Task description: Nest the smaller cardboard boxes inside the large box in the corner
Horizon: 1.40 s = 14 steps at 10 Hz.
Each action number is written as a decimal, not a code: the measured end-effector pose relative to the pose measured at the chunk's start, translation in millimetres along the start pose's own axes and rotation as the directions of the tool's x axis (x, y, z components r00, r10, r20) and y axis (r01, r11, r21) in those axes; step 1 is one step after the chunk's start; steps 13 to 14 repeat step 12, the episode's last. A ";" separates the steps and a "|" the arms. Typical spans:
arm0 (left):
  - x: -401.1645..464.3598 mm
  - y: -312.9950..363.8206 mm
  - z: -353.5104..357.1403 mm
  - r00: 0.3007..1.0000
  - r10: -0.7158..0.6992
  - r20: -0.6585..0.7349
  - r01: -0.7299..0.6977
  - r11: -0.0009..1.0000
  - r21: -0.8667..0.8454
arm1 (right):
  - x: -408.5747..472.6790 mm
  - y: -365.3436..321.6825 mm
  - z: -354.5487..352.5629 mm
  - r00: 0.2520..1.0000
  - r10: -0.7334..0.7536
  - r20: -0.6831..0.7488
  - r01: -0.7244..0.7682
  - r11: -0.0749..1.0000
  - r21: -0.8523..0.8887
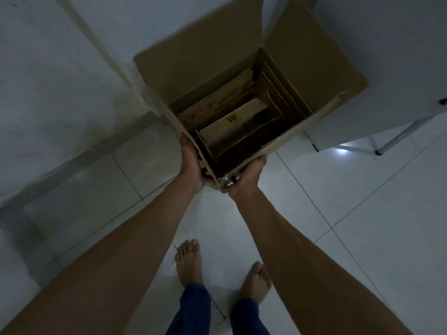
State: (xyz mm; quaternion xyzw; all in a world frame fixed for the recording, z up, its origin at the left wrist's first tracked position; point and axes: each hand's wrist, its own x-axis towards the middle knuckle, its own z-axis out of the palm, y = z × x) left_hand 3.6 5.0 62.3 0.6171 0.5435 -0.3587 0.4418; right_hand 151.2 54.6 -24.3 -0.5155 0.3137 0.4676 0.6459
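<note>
Two hands hold the near corner of the large box (217, 76), which stands on the tiled floor (362, 213) in the corner of the room, its far sides close to the wall (60, 68). The left hand (192, 163) lies flat against the left side of that corner, and the right hand (245, 176) cups the right side lower down. The fingers of both are hidden behind or under the cardboard, so I cannot tell how tightly they curl; both palms press on the box.

Inside it, several smaller boxes (232, 126) stand on edge, packed side by side. Their long edges run from the near left toward the far right, and their open tops face up at the camera. The large box opens upward too, with two flaps (312, 54) standing up on the far sides.

Trouble could come from the grip, I judge. Holding only one corner, a lift or shove may tilt the box, so the packed ones slide or the cardboard buckles. Bare feet (188, 264) stand just near that corner and could be struck if it slips. A white stand (396, 139) beside the box could catch a flap.
</note>
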 end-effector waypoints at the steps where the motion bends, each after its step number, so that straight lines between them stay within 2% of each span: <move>1: 46.3 -15.7 4.2 0.960 0.277 0.042 -0.269 0.872 0.410 | 10.8 -20.8 3.1 0.999 -0.037 0.025 0.038 0.997 -0.064; 2: 53.6 -20.9 -22.4 0.932 0.358 0.058 -0.339 0.800 0.495 | 15.2 -42.0 12.1 0.999 -0.040 -0.004 0.039 0.993 -0.112; 3: 69.9 -22.4 -13.8 0.934 0.357 0.017 -0.336 0.861 0.382 | 20.9 -59.4 20.7 0.997 -0.074 0.002 0.074 0.989 -0.130; 4: 86.3 -25.2 -12.8 0.967 0.253 -0.029 -0.247 0.960 0.134 | 34.0 -72.8 26.1 0.993 -0.113 0.033 0.117 0.979 -0.164; 5: 98.4 -24.2 -18.7 0.978 0.191 -0.089 -0.187 0.981 0.047 | 44.5 -85.6 30.7 0.996 -0.082 0.037 0.088 0.978 -0.190; 6: 105.6 -23.8 -17.3 0.994 0.110 -0.025 -0.112 0.986 -0.125 | 54.1 -102.7 33.0 0.995 -0.049 0.091 0.067 0.977 -0.204; 7: 113.0 -24.7 -13.1 0.998 0.008 -0.056 -0.021 0.973 -0.231 | 59.1 -116.7 32.7 0.990 -0.028 0.135 0.057 0.974 -0.219; 8: 120.1 -31.0 -5.0 0.994 -0.011 -0.112 -0.015 0.973 -0.229 | 71.4 -119.1 30.0 0.997 -0.046 0.063 0.059 0.972 -0.227; 9: 119.3 -37.8 -3.2 0.994 0.057 -0.097 -0.069 0.990 -0.126 | 74.5 -118.2 27.8 0.998 -0.048 0.030 0.053 0.971 -0.235; 10: 114.9 -36.2 5.2 0.994 0.061 -0.095 -0.081 0.973 -0.216 | 71.5 -118.7 22.8 0.996 -0.063 0.069 0.079 0.963 -0.258; 11: 116.9 -37.0 14.8 0.987 -0.008 -0.160 -0.036 0.962 -0.272 | 63.9 -119.9 21.8 0.994 -0.081 0.068 0.098 0.941 -0.325; 12: 114.2 25.4 -64.7 0.978 0.116 -0.175 -0.188 0.856 -0.482 | 56.2 -122.5 20.8 0.992 -0.128 0.019 0.126 0.924 -0.362; 14: 114.2 25.4 -64.7 0.978 0.116 -0.175 -0.188 0.856 -0.482 | 56.2 -122.5 20.8 0.992 -0.128 0.019 0.126 0.924 -0.362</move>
